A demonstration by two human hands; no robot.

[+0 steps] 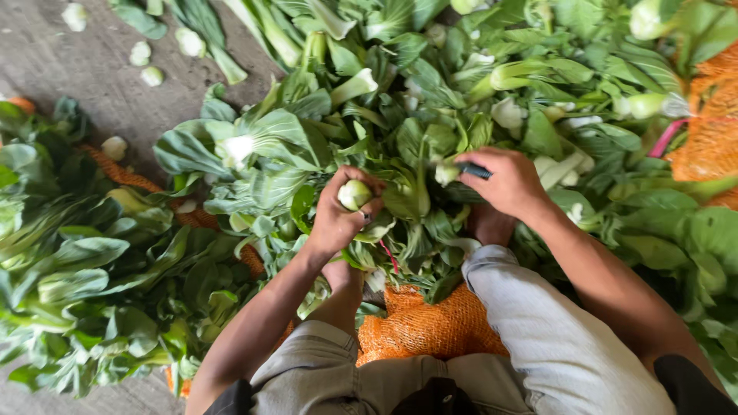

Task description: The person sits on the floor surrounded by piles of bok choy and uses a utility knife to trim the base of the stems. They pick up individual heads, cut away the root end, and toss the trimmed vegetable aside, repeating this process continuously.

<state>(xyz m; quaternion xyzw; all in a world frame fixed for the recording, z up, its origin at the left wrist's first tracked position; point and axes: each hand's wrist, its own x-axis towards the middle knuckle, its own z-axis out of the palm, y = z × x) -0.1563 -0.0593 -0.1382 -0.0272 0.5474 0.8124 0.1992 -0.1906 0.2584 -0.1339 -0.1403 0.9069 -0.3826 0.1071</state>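
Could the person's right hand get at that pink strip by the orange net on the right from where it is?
Probably yes: the right hand, gripping a dark-handled knife, has only loose greens between it and the pink strip.

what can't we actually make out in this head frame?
- Right hand: dark tool mostly inside the grip; its blade, if any, is hidden by fingers and leaves.
- Left hand: only the pale base of the bok choy shows; fingers cover the rest.
- Orange mesh sack: contents hidden by the trouser legs and the leaf pile.
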